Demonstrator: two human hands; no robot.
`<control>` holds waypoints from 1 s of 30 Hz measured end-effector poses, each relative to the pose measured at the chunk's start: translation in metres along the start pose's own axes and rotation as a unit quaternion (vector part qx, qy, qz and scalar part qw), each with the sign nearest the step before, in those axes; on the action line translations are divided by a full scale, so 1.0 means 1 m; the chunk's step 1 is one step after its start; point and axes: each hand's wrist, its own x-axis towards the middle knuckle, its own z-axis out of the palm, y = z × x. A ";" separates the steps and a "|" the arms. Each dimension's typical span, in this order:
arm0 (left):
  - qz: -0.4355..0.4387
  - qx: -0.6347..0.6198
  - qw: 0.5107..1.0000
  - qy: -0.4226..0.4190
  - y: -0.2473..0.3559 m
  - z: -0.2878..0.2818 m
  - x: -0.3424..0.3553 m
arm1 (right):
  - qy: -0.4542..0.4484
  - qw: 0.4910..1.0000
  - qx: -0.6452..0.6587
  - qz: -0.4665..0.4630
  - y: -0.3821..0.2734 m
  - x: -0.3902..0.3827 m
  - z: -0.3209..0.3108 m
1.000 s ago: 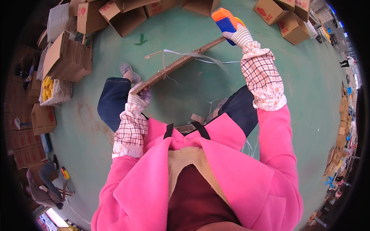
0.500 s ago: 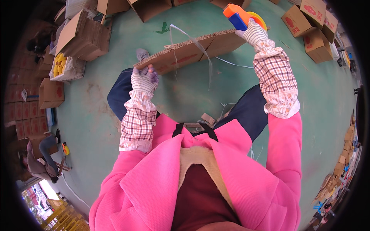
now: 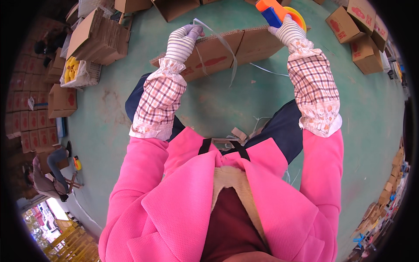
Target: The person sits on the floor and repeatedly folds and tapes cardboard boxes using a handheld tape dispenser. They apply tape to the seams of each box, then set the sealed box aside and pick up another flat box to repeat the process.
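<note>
A flattened cardboard stack (image 3: 218,59) with red printing stands on edge before me. A translucent plastic strap (image 3: 227,46) loops loosely over its top edge. My left hand (image 3: 182,43), in a striped glove, is at the top edge beside the strap's bend, fingers curled; whether they pinch the strap is hidden. My right hand (image 3: 289,32), gloved alike, grips an orange and blue tape dispenser (image 3: 273,13) with a yellow roll, just above the stack's right end.
Flattened cartons (image 3: 94,39) are piled at the far left, above a white basket (image 3: 89,74) of yellow things. Open boxes (image 3: 364,52) stand at the far right. A person (image 3: 46,179) sits at the left. A strip of strapping (image 3: 268,70) lies on the floor.
My left hand has left the stack's near left corner and moved up and right to the strap's bend. My right hand still holds the tape dispenser, nearly unmoved.
</note>
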 end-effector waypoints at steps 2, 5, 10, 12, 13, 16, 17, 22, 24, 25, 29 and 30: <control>0.045 -0.122 0.991 0.016 -0.001 0.014 -0.020 | 0.013 1.000 -0.003 0.009 0.001 0.002 0.003; 0.215 0.042 0.972 0.082 -0.007 0.038 -0.067 | 0.088 0.996 -0.020 -0.024 0.001 -0.003 0.005; 0.420 0.277 0.864 0.038 -0.017 0.059 -0.098 | 0.039 0.995 0.091 0.013 0.000 -0.020 -0.004; 0.391 0.279 0.877 0.011 -0.027 0.061 -0.108 | 0.048 0.994 0.095 -0.005 -0.002 -0.023 -0.007; 0.439 0.267 0.856 -0.062 -0.034 0.067 -0.122 | 0.052 0.994 0.100 0.015 -0.004 -0.022 -0.008; 0.288 0.415 0.722 -0.473 -0.066 0.089 -0.189 | 0.073 0.991 0.101 0.036 -0.004 -0.022 -0.008; 0.166 0.425 0.732 -0.506 -0.080 0.090 -0.206 | 0.067 0.992 0.098 0.046 -0.003 -0.021 -0.007; -0.043 0.321 0.790 -0.520 -0.108 0.080 -0.223 | 0.067 0.992 0.104 0.012 0.002 -0.020 -0.003; -0.117 0.174 0.847 -0.488 -0.083 0.054 -0.214 | 0.065 0.991 0.116 0.024 0.002 -0.020 -0.002; -0.144 0.122 0.878 -0.439 -0.066 0.034 -0.208 | 0.066 0.991 0.112 0.024 0.002 -0.019 -0.002; -0.161 -0.041 0.968 -0.187 -0.021 -0.060 -0.183 | 0.064 0.991 0.109 0.031 0.006 -0.015 0.003; -0.150 -0.045 0.979 -0.127 -0.020 -0.079 -0.178 | 0.067 0.991 0.109 0.033 0.008 -0.014 0.005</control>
